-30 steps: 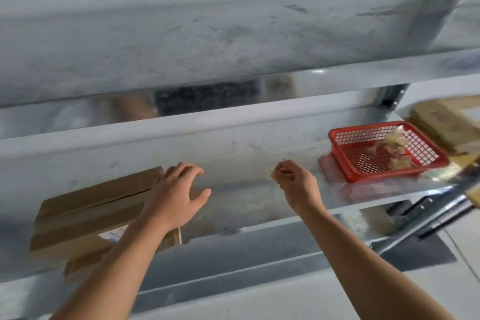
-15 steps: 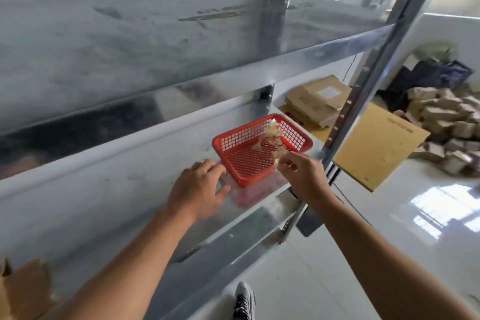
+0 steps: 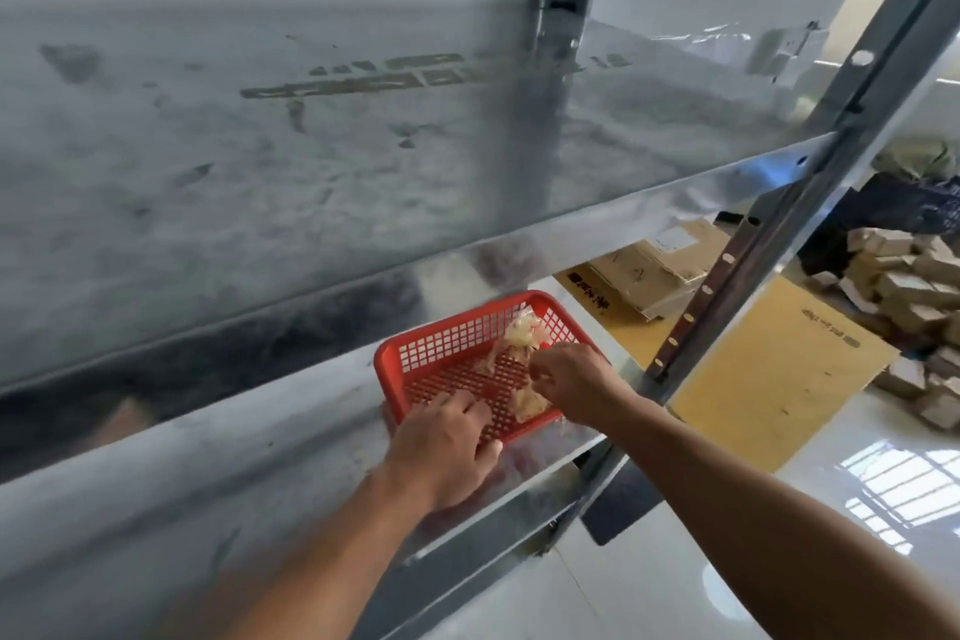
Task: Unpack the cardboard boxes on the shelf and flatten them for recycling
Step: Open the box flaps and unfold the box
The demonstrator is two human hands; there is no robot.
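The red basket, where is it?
In the head view, the red basket sits right of centre on the metal shelf, under both hands, beside the upright post.

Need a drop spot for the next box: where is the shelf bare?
Bare: the shelf left of the red basket, out to the frame edge. Crowded: the basket end, where the left hand and right hand work beside the upright post.

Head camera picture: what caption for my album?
Both hands, left hand and right hand, reach into a red basket on a metal shelf.
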